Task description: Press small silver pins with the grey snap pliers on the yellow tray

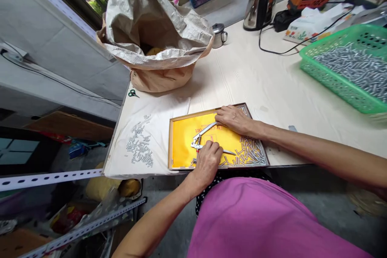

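Observation:
A hinged silver hand tool (204,130) with two long arms stands over a shallow tray (171,145) lined with yellow. My left hand (208,160) is closed around its lower arm, whose pointed end sticks out to the right of my fingers. With curled fingers, my right hand (232,119) grips the end of the upper arm. A small red part shows beside my left fingers. Small metal spring-like pieces (252,151) lie heaped in the tray's right corner, some along its near edge. Whether a piece sits in the tool's jaws I cannot tell.
Small metal pieces (140,145) lie scattered on white cloth (116,161) to the left. Behind stands a large open woven sack (163,76), with green scissors (133,93) nearby. A green basket (335,84) of metal pieces, a kettle (261,2) and a lidded cup (219,36) are farther back.

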A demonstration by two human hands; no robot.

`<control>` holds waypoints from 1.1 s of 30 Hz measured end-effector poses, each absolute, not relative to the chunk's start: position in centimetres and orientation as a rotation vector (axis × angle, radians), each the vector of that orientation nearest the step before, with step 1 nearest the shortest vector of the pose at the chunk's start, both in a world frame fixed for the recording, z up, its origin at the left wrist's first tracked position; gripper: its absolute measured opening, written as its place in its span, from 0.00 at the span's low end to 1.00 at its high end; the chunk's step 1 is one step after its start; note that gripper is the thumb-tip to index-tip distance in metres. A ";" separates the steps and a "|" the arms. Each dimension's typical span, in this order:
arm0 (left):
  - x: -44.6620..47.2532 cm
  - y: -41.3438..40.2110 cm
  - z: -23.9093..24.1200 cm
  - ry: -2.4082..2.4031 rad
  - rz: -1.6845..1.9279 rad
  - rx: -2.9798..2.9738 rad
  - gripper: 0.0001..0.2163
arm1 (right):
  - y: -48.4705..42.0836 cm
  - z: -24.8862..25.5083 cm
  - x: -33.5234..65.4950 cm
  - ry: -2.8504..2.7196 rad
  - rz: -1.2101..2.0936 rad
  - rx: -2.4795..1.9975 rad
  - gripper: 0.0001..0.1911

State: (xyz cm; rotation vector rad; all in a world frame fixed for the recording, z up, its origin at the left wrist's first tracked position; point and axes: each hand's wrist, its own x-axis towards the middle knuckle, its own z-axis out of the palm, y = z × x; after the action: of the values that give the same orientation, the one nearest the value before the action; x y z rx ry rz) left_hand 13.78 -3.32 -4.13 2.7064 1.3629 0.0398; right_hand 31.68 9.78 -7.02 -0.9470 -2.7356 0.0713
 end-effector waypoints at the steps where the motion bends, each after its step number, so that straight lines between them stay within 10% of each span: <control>1: 13.7 -3.4 -4.1 1.363 0.057 2.698 0.08 | 10.0 -6.8 31.6 -2.728 0.079 -0.971 0.10; 8: 9.8 -3.4 -2.8 1.724 0.591 2.363 0.09 | 5.6 -5.3 32.3 -2.565 0.454 -0.984 0.12; 33: -1.7 -0.8 0.7 2.255 -0.170 1.911 0.12 | 2.8 -9.4 32.7 -2.598 0.666 -0.939 0.13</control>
State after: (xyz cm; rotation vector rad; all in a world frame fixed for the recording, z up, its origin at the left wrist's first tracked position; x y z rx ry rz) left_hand -1.75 -0.82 0.68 1.9111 2.2549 -0.1699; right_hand 32.66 2.76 -9.36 -0.9388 -2.5979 0.6660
